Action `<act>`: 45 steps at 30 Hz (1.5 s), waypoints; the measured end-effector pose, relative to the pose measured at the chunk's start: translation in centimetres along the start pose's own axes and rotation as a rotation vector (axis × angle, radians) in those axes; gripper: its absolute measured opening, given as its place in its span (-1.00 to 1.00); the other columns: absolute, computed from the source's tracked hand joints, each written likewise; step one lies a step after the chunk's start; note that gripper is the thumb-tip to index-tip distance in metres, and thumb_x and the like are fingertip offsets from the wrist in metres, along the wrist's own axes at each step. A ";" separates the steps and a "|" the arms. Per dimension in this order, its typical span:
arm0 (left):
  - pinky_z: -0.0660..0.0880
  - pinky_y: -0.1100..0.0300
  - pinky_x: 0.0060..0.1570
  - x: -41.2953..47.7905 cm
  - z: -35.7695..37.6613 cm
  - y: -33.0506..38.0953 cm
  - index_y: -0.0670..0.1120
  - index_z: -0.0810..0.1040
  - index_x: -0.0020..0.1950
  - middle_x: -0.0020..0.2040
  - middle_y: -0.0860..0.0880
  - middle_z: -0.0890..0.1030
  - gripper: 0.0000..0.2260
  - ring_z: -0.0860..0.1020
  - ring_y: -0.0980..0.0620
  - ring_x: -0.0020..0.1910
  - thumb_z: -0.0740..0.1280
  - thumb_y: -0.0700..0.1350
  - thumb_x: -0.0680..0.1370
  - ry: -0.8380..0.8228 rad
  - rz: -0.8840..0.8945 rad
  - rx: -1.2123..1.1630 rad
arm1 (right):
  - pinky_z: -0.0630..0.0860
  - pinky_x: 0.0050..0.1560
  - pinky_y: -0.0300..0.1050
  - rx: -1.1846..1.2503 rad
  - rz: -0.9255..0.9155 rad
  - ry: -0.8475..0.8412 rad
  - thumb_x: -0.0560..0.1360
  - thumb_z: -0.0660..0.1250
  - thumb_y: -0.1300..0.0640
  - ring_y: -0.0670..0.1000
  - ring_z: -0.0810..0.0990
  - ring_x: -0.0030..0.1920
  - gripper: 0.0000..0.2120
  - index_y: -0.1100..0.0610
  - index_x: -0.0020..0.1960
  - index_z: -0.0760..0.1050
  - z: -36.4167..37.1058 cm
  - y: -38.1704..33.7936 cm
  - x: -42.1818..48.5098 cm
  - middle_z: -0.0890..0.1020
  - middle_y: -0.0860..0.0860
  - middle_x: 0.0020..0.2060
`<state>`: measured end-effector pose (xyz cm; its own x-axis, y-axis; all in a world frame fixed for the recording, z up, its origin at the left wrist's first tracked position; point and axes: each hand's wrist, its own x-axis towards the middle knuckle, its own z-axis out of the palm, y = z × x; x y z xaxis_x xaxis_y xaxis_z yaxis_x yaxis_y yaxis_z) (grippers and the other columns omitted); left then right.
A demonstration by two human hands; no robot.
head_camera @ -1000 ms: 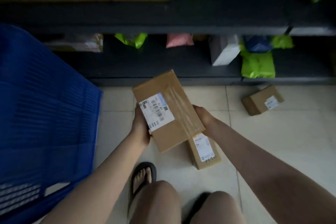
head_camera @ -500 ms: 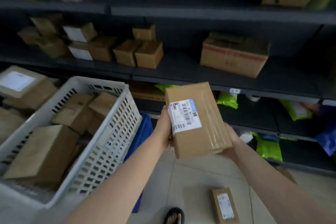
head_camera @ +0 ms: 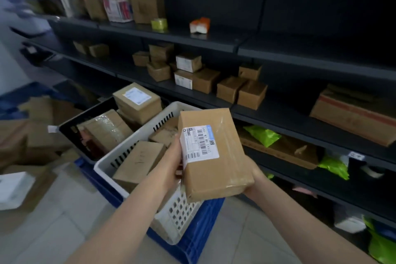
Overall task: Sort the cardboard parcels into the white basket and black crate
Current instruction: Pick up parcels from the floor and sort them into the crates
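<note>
1. While both arms reached forward, the left hand (head_camera: pixel 171 169) and right hand (head_camera: pixel 254 180) clasped a taped brown cardboard parcel with a white barcode label (head_camera: pixel 214 154) by its opposite sides, above the near end of the basket.
2. Beneath it, a white slotted plastic basket (head_camera: pixel 171 210) sat on a blue plastic crate (head_camera: pixel 192 240), holding brown boxes.
3. Just beyond, touching it, a black crate (head_camera: pixel 85 118) held more parcels.
4. Farther back, dark metal shelves (head_camera: pixel 278 113) carried small cardboard boxes.

Dark metal shelving (head_camera: pixel 214 37) spans the upper and right of the frame, its tiers holding small cardboard boxes (head_camera: pixel 230 89) and green mailer bags (head_camera: pixel 262 135). Pale floor tiles (head_camera: pixel 53 227) fill the lower left. Lighting is dim.
</note>
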<state>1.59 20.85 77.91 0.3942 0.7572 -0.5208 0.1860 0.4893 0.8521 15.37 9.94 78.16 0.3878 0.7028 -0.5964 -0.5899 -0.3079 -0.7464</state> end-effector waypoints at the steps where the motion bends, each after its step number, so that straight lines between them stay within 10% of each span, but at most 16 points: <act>1: 0.33 0.38 -0.60 0.3 -1.9 1.0 0.05 0.48 -0.34 -0.50 0.06 0.55 -0.58 0.45 0.16 -0.61 0.15 0.31 0.53 0.006 0.024 0.012 | 0.40 -0.62 -0.34 -0.016 -0.016 -0.008 0.60 0.20 0.26 -0.08 0.52 -0.64 -0.69 0.17 -0.32 0.43 2.2 0.1 0.7 0.53 -0.01 -0.63; 8: 0.53 0.11 -0.17 10.0 -20.8 7.8 -0.05 0.58 0.17 -0.11 -0.07 0.67 -0.39 0.61 -0.09 -0.12 0.14 0.40 0.47 0.103 0.043 0.007 | 0.48 -0.54 -0.30 -0.052 -0.072 -0.109 0.59 0.19 0.24 -0.09 0.57 -0.58 -0.48 0.16 -0.52 0.57 21.8 1.2 8.8 0.57 -0.03 -0.60; 11: 0.51 0.19 -0.35 12.4 -27.7 9.4 0.00 0.58 -0.23 -0.20 -0.10 0.68 -0.56 0.63 -0.01 -0.29 0.15 0.31 0.53 0.144 0.044 -0.004 | 0.49 -0.49 -0.27 -0.051 -0.023 -0.125 0.61 0.19 0.20 -0.10 0.59 -0.54 -0.70 0.15 -0.28 0.52 29.3 2.7 11.5 0.60 -0.05 -0.56; 14: 0.51 0.30 -0.39 15.0 -35.4 11.6 -0.02 0.55 -0.21 -0.06 -0.09 0.65 -0.60 0.62 0.09 -0.39 0.14 0.23 0.58 0.136 0.066 -0.021 | 0.46 -0.37 -0.25 -0.109 -0.049 -0.164 0.61 0.19 0.16 -0.14 0.59 -0.47 -0.73 0.10 -0.24 0.51 36.7 3.3 13.3 0.61 -0.10 -0.52; 17: 0.50 0.16 -0.01 17.1 -40.7 14.3 0.00 0.59 0.03 -0.03 -0.05 0.68 -0.56 0.63 0.00 -0.11 0.22 0.33 0.47 0.092 0.086 -0.030 | 0.47 -0.24 -0.18 -0.134 -0.101 -0.200 0.60 0.22 0.05 -0.08 0.61 -0.34 -0.77 0.06 -0.17 0.55 42.1 3.0 15.6 0.65 -0.09 -0.43; 21: 0.50 0.22 -0.27 19.9 -44.2 18.2 -0.01 0.46 -0.23 -0.29 0.01 0.56 -0.73 0.53 0.08 -0.36 0.20 0.10 0.59 0.039 0.118 0.016 | 0.54 -0.18 -0.11 -0.064 -0.052 -0.214 0.62 0.17 -0.08 -0.03 0.69 -0.24 -0.71 0.03 -0.07 0.58 47.2 2.7 19.0 0.71 -0.05 -0.30; 27: 0.50 0.30 -0.39 23.7 -45.9 20.1 -0.05 0.53 -0.18 -0.26 -0.03 0.55 -0.79 0.53 0.10 -0.40 0.21 -0.04 0.61 -0.102 0.048 0.112 | 0.54 0.16 0.09 0.019 0.094 -0.273 0.51 0.07 -0.38 0.10 0.66 0.02 -0.43 0.01 0.10 0.63 49.4 2.3 22.6 0.71 0.07 0.00; 30: 0.55 0.17 -0.28 25.5 -45.5 19.7 -0.01 0.60 -0.03 -0.27 -0.03 0.65 -0.83 0.59 0.03 -0.30 0.24 -0.02 0.60 -0.017 0.026 0.190 | 0.51 0.17 0.11 -0.046 0.051 -0.284 0.41 0.22 -0.40 0.06 0.64 -0.11 -0.45 0.01 0.10 0.60 48.5 1.8 24.1 0.69 0.01 -0.18; 35: 0.39 -0.04 0.30 42.6 -51.3 13.7 0.10 0.61 0.16 0.33 -0.06 0.53 -0.43 0.52 -0.07 0.25 0.32 0.43 0.30 0.046 0.047 0.372 | 0.53 0.09 0.00 -0.005 0.039 -0.248 0.41 0.37 -0.15 0.08 0.64 -0.10 -0.68 0.04 0.02 0.65 47.8 0.2 26.1 0.69 0.03 -0.14; 40: 0.36 0.09 0.05 33.8 -44.7 19.2 -0.01 0.46 -0.14 -0.24 0.06 0.46 -0.64 0.46 -0.03 -0.11 0.05 0.18 0.62 0.019 0.153 0.629 | 0.50 -0.26 -0.14 -0.028 0.004 -0.040 0.42 0.32 0.09 0.04 0.58 -0.37 -0.89 0.11 -0.16 0.58 46.4 0.5 26.8 0.63 0.03 -0.36; 45: 0.33 0.17 -0.22 36.4 -45.2 20.1 -0.01 0.46 -0.22 -0.26 0.03 0.48 -0.73 0.46 0.08 -0.25 0.19 0.08 0.61 -0.125 0.195 0.499 | 0.52 -0.27 -0.19 -0.170 -0.099 0.125 0.48 0.28 0.20 -0.04 0.63 -0.29 -0.78 0.07 0.12 0.53 46.4 -0.5 26.5 0.66 0.03 -0.14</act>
<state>-20.95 77.80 73.73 0.5622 0.7416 -0.3661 0.4906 0.0574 0.8695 -6.89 58.46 76.45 0.5290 0.6535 -0.5414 -0.4210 -0.3519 -0.8360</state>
